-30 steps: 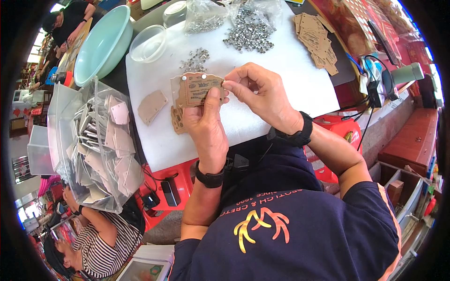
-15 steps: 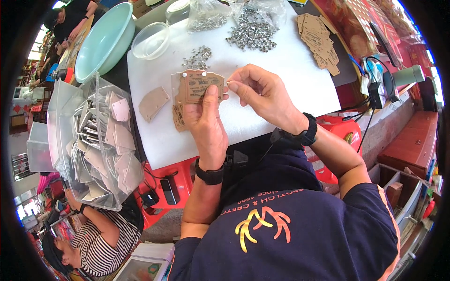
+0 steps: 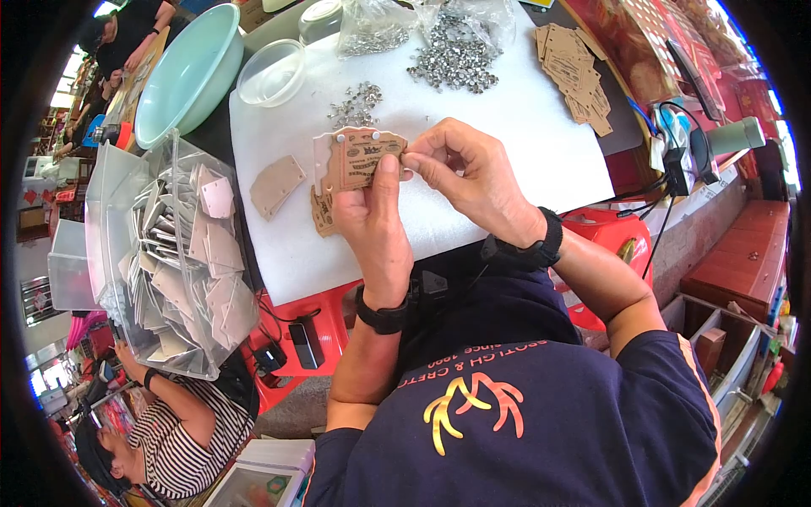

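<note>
Both hands have barely shifted: the left hand still pinches one printed cardboard tag, the right hand gripping its right edge; one plain cardboard piece lies left of them.
</note>
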{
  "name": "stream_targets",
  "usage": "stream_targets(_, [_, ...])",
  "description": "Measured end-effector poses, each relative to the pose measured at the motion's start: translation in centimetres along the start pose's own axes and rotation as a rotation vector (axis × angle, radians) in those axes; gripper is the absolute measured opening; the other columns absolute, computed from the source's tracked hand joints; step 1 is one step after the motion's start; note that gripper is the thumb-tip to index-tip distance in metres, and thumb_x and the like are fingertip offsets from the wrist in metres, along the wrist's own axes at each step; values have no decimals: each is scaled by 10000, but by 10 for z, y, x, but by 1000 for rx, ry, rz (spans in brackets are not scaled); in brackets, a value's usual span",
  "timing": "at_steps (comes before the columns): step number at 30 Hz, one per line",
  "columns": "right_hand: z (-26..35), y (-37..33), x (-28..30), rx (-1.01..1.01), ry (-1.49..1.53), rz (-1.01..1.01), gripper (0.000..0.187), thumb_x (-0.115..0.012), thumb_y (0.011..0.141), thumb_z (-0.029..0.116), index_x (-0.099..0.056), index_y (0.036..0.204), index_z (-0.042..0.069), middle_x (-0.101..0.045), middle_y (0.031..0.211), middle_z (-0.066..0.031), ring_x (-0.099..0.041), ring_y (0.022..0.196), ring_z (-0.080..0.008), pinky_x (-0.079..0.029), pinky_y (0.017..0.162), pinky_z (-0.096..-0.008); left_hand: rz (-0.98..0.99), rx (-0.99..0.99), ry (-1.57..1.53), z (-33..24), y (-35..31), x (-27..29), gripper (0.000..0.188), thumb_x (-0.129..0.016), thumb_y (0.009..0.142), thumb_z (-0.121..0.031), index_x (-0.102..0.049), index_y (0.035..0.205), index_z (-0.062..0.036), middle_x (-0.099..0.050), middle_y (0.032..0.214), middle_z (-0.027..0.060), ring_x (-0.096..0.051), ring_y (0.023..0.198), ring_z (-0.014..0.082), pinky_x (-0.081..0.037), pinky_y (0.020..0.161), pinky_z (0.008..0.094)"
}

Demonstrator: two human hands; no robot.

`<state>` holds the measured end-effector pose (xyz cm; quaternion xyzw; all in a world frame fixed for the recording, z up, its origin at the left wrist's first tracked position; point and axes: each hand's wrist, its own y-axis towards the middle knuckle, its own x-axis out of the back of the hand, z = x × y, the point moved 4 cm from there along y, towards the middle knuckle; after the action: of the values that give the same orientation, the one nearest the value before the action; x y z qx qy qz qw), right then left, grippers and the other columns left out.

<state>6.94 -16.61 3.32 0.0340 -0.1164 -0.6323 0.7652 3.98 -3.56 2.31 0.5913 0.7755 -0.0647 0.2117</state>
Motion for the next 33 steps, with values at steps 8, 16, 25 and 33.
stream_targets(8, [-4,-2,-2,-138,203,36,130,-661,907,129,-643,947,6,-642,734,-13,-533,597,-51,-440,539,-211,-20,-14,17,-3,-3,-3,321,-555,949,-12,-493,1263,18,-617,1070,83,-590,929,128,-486,783,286])
stream_targets(16, [-2,-4,-9,-150,253,32,174,-639,922,130,-628,1048,11,-635,808,-17,-544,613,-56,-445,545,-214,-19,-26,91,-4,-5,-1,289,-549,952,-16,-511,1236,23,-621,1072,88,-595,931,129,-483,810,289])
stream_targets(25, [11,0,5,132,-91,33,135,-671,881,116,-673,978,21,-601,877,-66,-577,664,-95,-467,581,-244,-31,-17,-14,-3,-6,-3,304,-545,955,-17,-502,1254,15,-617,1090,77,-597,971,139,-489,860,301])
stream_targets(33, [11,3,9,118,-52,106,137,-676,870,112,-652,938,-4,-616,783,-54,-580,651,-100,-476,587,-251,19,16,2,-6,-8,-6,328,-554,947,-18,-501,1269,7,-586,1139,69,-570,1026,133,-475,881,298])
